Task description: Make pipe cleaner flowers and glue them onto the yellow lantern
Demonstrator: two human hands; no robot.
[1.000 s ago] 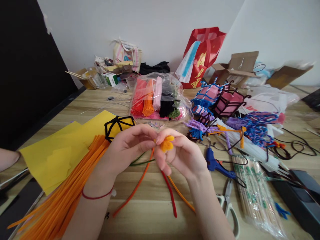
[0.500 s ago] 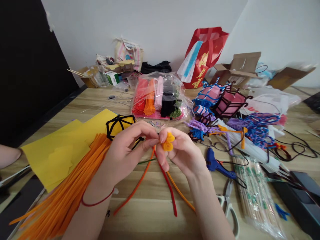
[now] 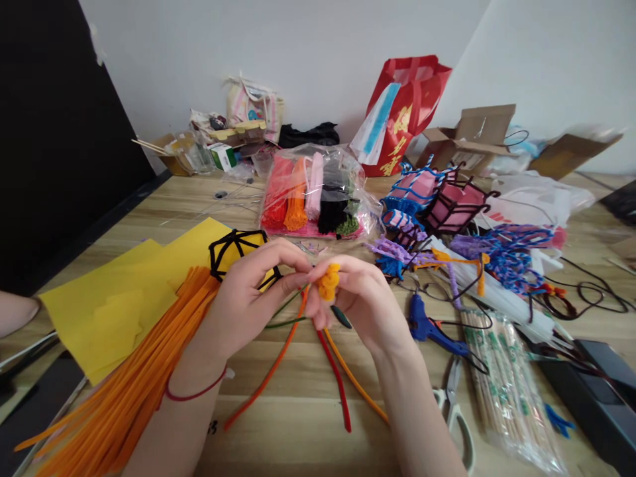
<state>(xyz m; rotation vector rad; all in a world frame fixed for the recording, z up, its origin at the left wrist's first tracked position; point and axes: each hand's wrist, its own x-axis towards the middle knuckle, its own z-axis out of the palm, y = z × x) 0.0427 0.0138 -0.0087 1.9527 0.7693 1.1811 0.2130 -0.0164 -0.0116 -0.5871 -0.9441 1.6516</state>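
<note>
Fingers of left hand and right hand pinch the curl left of the glue gun. It has just turned edge-on, seemingly wound tighter.

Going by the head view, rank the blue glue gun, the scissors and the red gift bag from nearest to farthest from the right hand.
1. Blue glue gun: just to the right of the right hand.
2. Scissors: to the right and closer to the person.
3. Red gift bag: farthest back, ahead and slightly right.
</note>
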